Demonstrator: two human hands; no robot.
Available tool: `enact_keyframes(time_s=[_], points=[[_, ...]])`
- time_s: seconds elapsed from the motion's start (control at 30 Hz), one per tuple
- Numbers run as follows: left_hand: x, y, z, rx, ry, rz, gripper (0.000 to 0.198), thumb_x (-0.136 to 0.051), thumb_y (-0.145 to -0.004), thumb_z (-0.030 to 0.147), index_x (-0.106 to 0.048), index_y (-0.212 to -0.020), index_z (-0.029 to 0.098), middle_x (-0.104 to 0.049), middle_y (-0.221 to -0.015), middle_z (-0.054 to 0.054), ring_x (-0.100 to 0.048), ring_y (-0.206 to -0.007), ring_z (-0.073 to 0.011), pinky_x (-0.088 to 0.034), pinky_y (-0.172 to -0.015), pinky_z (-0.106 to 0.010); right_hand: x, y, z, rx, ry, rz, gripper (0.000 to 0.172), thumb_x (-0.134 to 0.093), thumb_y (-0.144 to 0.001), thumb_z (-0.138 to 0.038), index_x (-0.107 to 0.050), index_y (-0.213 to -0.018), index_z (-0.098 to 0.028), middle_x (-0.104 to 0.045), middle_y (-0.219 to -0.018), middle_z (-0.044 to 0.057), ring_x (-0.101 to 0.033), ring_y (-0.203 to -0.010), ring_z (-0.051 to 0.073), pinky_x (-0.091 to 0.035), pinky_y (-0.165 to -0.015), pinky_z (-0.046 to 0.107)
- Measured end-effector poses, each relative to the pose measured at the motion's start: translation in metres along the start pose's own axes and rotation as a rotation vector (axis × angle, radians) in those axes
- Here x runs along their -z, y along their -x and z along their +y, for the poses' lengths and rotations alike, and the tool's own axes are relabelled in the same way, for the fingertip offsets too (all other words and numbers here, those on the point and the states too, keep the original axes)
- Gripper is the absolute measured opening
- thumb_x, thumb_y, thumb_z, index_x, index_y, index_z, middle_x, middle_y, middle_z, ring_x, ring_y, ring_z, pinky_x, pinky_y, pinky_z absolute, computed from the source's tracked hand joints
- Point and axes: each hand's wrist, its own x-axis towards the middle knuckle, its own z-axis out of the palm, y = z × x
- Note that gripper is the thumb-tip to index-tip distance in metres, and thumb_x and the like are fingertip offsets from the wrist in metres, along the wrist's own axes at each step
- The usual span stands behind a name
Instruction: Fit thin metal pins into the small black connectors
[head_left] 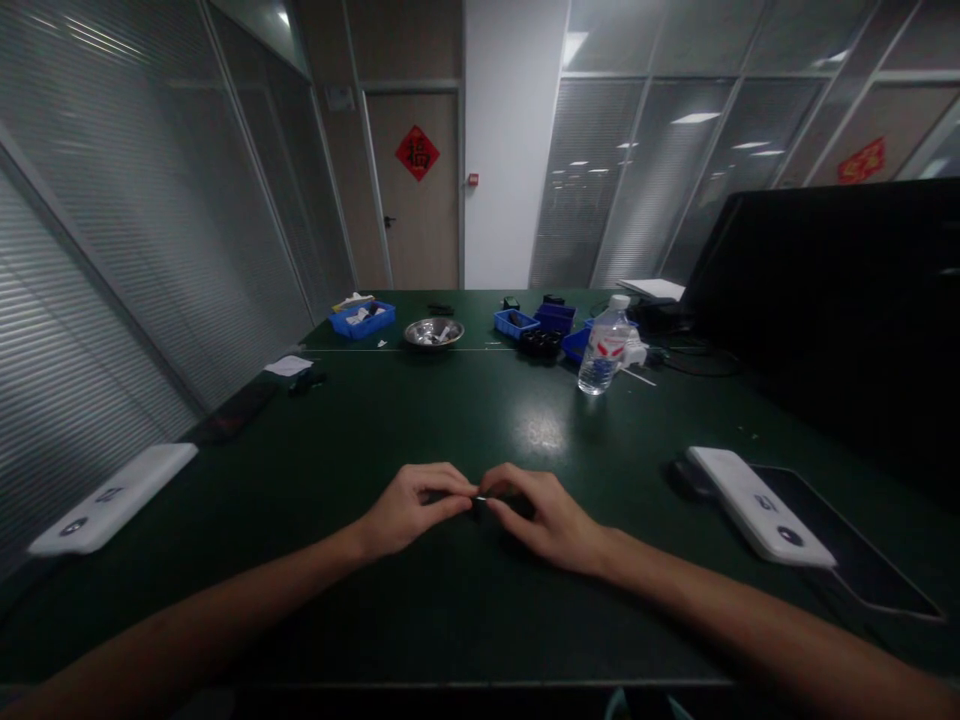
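Observation:
Both hands meet over the near middle of the dark green table [420, 430]. My left hand [416, 507] is closed in a pinch, thumb and fingertips pointing right. From the other side my right hand [546, 515] pinches too, its fingertips almost touching the left ones. Between the fingertips shows a tiny shiny, light-coloured piece [481, 498]. It is too small and too covered by the fingers to name. Whether one hand or both grip it is hard to see.
A water bottle [604, 347] stands right of centre. Behind are a metal bowl [433, 345], a blue tray [363, 321] and several blue bins [516, 324]. White devices lie at left [120, 495] and right [757, 505]. A dark monitor [840, 330] rises at right.

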Motion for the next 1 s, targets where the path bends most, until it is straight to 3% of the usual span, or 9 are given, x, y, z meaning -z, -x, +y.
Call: enact_keyframes(time_s=[0.13, 0.23, 0.37, 0.5, 0.73, 1.0], points=[[-0.002, 0.0, 0.001, -0.038, 0.051, 0.067, 0.021, -0.072, -0.093, 0.025, -0.08, -0.111, 0.019, -0.075, -0.108, -0.01, -0.071, -0.1, -0.0214, -0.058, -0.088, -0.035, -0.005, 0.001, 0.004, -0.031, -0.048, 0.06, 0.021, -0.055, -0.104, -0.031, -0.058, -0.122, -0.022, -0.069, -0.101, 0.003, -0.066, -0.083, 0.015, -0.05, -0.062, 0.023], [-0.002, 0.001, 0.002, -0.028, 0.057, 0.052, 0.021, -0.07, -0.094, 0.024, -0.08, -0.112, 0.019, -0.074, -0.111, -0.01, -0.07, -0.102, -0.0211, -0.058, -0.09, -0.035, -0.004, 0.001, 0.004, 0.009, -0.022, 0.062, 0.022, -0.052, -0.106, -0.031, -0.058, -0.125, -0.021, -0.069, -0.105, 0.004, -0.066, -0.085, 0.015, -0.052, -0.067, 0.024], [-0.001, 0.0, 0.001, 0.018, 0.005, -0.008, 0.02, -0.069, -0.095, 0.026, -0.08, -0.11, 0.018, -0.073, -0.109, -0.01, -0.069, -0.102, -0.0204, -0.057, -0.09, -0.033, 0.001, -0.001, 0.002, 0.079, 0.163, -0.041, 0.022, -0.049, -0.106, -0.027, -0.059, -0.125, -0.02, -0.068, -0.11, 0.007, -0.066, -0.092, 0.016, -0.052, -0.081, 0.029], [0.0, -0.001, 0.001, 0.059, -0.054, -0.093, 0.017, -0.073, -0.092, 0.028, -0.081, -0.102, 0.018, -0.072, -0.104, -0.009, -0.069, -0.095, -0.0196, -0.056, -0.086, -0.033, 0.002, 0.0, 0.004, 0.075, 0.282, -0.149, 0.022, -0.048, -0.106, -0.026, -0.06, -0.123, -0.02, -0.068, -0.106, 0.006, -0.064, -0.082, 0.015, -0.05, -0.073, 0.027], [-0.006, 0.0, -0.003, 0.023, 0.092, -0.03, 0.019, -0.073, -0.092, 0.025, -0.08, -0.109, 0.018, -0.072, -0.11, -0.01, -0.069, -0.104, -0.0209, -0.055, -0.092, -0.033, -0.008, 0.0, 0.003, 0.05, 0.018, 0.043, 0.012, -0.054, -0.103, -0.025, -0.058, -0.114, -0.02, -0.069, -0.1, 0.003, -0.065, -0.084, 0.014, -0.05, -0.075, 0.026], [-0.006, -0.002, 0.0, 0.078, 0.128, -0.019, 0.022, -0.073, -0.092, 0.026, -0.079, -0.111, 0.017, -0.071, -0.111, -0.01, -0.069, -0.106, -0.0232, -0.056, -0.095, -0.036, -0.005, -0.001, 0.003, 0.096, 0.059, 0.062, 0.015, -0.055, -0.103, -0.024, -0.063, -0.115, -0.019, -0.07, -0.104, 0.005, -0.067, -0.089, 0.015, -0.052, -0.079, 0.026]])
